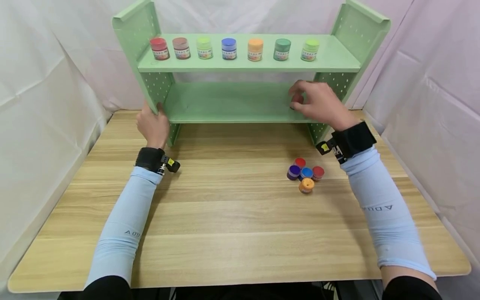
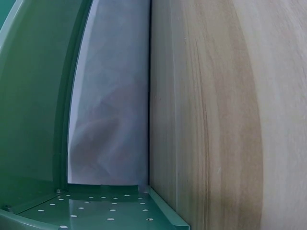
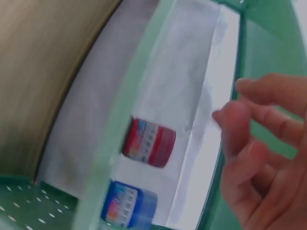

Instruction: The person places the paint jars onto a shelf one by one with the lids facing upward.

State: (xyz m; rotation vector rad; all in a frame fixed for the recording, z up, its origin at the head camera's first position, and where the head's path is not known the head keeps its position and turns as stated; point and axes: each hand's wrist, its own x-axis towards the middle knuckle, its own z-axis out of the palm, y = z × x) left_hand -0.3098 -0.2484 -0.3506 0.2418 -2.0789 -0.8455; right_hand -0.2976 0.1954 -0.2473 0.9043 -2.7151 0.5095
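A green two-tier shelf [image 1: 225, 102] stands at the back of the table. My left hand [image 1: 153, 126] grips the edge of its left side panel. Above the right end of the lower tier is my right hand [image 1: 318, 102], its fingers loosely bent and holding nothing. In the right wrist view, a red paint jar [image 3: 149, 143] and a blue paint jar [image 3: 128, 205] stand on that tier, apart from the fingers; in the head view the hand hides them. The left wrist view shows no hand, only a perforated green panel [image 2: 96, 206] and tabletop.
Along the upper tier runs a row of several paint jars [image 1: 228, 48]. On the table at the right, a cluster holds an orange jar [image 1: 306, 185], a purple jar [image 1: 293, 172], a blue jar [image 1: 306, 173] and two red jars [image 1: 318, 172]. White cloth [image 1: 48, 83] surrounds the table.
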